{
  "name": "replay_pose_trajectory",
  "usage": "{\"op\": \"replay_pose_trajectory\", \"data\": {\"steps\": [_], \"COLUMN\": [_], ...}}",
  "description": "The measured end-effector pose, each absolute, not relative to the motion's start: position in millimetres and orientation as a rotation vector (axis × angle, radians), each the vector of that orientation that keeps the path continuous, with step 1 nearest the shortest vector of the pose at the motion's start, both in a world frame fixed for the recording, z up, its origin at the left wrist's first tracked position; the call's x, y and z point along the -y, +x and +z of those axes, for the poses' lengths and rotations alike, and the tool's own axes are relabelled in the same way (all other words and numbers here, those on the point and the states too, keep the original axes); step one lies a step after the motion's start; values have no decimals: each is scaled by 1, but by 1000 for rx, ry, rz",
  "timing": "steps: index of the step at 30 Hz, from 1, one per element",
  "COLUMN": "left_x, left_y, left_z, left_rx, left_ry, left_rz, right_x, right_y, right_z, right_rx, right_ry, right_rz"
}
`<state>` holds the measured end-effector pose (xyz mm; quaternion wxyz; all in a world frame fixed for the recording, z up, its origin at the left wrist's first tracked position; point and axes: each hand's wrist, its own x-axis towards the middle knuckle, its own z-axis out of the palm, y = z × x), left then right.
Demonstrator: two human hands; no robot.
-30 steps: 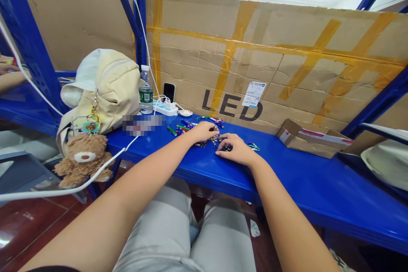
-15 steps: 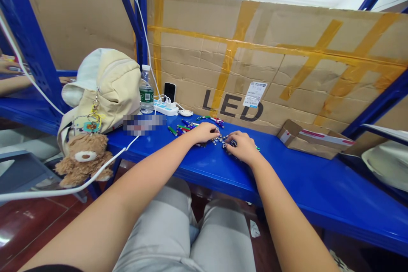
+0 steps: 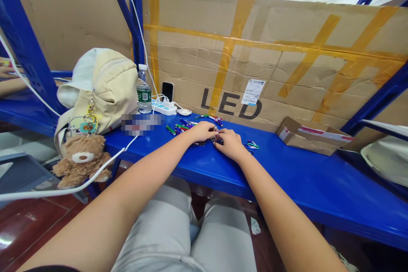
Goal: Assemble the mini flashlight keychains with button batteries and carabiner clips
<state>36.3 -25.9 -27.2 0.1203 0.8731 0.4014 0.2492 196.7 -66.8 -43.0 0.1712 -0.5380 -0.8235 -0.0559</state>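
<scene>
My left hand [image 3: 203, 131] is closed in a pinch over the blue table, with a small shiny piece at its fingertips too tiny to name. Right beside it, my right hand [image 3: 228, 141] has curled fingers, their tips close to the left fingertips; what they hold is hidden. Small metallic bits lie under and between both hands, mostly covered. To the right of my right wrist are a few blue and green clip-like loops [image 3: 253, 145]. Behind my left hand spreads a pile of coloured slender pieces [image 3: 183, 126], with more coloured pieces [image 3: 208, 117] toward the cardboard.
A cardboard sheet marked LED [image 3: 232, 103] walls off the back. An open carton [image 3: 314, 136] stands at right. Along the left are a cream backpack [image 3: 111, 85] with a teddy bear [image 3: 81, 157], a water bottle [image 3: 144, 91], a power strip [image 3: 164, 107] and a white cable [image 3: 95, 174].
My right hand has moved left, up to my left hand, uncovering the clip-like loops at its right. My left hand stays nearly in place. The view has shifted slightly.
</scene>
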Motion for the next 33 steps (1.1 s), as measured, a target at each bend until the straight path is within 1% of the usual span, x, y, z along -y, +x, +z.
{"op": "replay_pose_trajectory", "data": {"steps": [13,21,24,28,33], "left_x": [23,21,21,24,30], "left_y": [34,34,35,37,40], "left_z": [-28,-29,-29,-29,-28], "left_rx": [-1146,-1129,-1132,-1101,-1011], "left_ry": [2552,2549,2574,2628,2688], "left_rz": [756,738,728,693,648], "right_x": [73,70,67,63,64], "right_y": [212,210,213,216,215], "right_z": [-40,-43,-43,-40,-36], "right_rx": [2277,2327,2214,1985,1978], "right_ry": [-1431,-1476,-1391,-1135,-1017], "right_rz": [-62,13,-26,-108,-104]}}
